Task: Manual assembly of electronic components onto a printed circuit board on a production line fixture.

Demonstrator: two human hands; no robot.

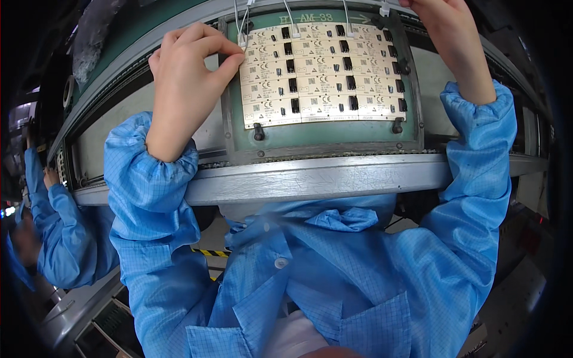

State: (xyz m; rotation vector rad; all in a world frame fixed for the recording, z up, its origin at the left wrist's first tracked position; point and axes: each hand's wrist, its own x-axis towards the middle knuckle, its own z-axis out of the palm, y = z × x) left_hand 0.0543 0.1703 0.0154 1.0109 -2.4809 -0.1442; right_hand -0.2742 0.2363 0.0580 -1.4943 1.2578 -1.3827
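Note:
My left hand (pixel 194 74) is at the upper left corner of a panel of pale circuit boards (pixel 319 89). Its thumb and forefinger are pinched together, right below a small white connector (pixel 242 40) on thin white wires; what lies between the fingertips is hidden. Other white wire connectors (pixel 295 31) meet the panel's far edge. My right hand (pixel 449 27) is raised beyond the far right corner, its curled fingers partly cut off by the upper edge of the picture. A loose white connector (pixel 385 10) hangs close to those fingertips. Black parts stand in columns across the panel.
The panel lies in a green carrier plate (pixel 286 143) with a dark frame and black clips (pixel 258 132). A metal rail (pixel 322 179) runs between it and my body. Clear plastic wrap (pixel 89 42) lies at the upper left. A co-worker in blue sleeves (pixel 74 235) is at the left.

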